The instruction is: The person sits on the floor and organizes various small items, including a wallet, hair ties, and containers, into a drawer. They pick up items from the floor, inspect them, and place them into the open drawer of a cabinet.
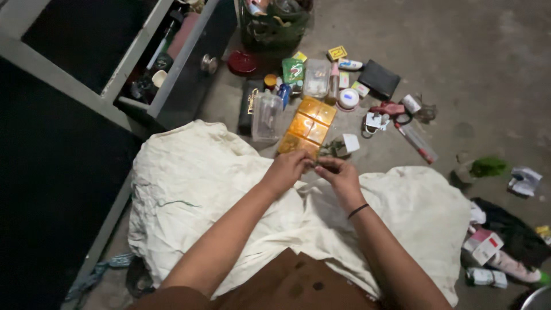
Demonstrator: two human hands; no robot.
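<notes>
My left hand point(288, 169) and my right hand point(340, 177) meet over my lap, fingertips pinched together on a small thing between them that is too hidden to name. Both hands hover above the white cloth point(195, 189) covering my legs. Just beyond the fingers lies an orange compartment box point(308, 126) on the concrete floor, with a small crumpled grey-and-white item point(340, 147) beside it. A black band circles my right wrist.
A clear plastic container point(266, 116), small jars, packets and a black wallet point(379, 78) are scattered on the floor ahead. An open drawer point(182, 63) of a dark cabinet stands at left. A green basket point(274, 26) sits at the top. Boxes and cloth lie at right.
</notes>
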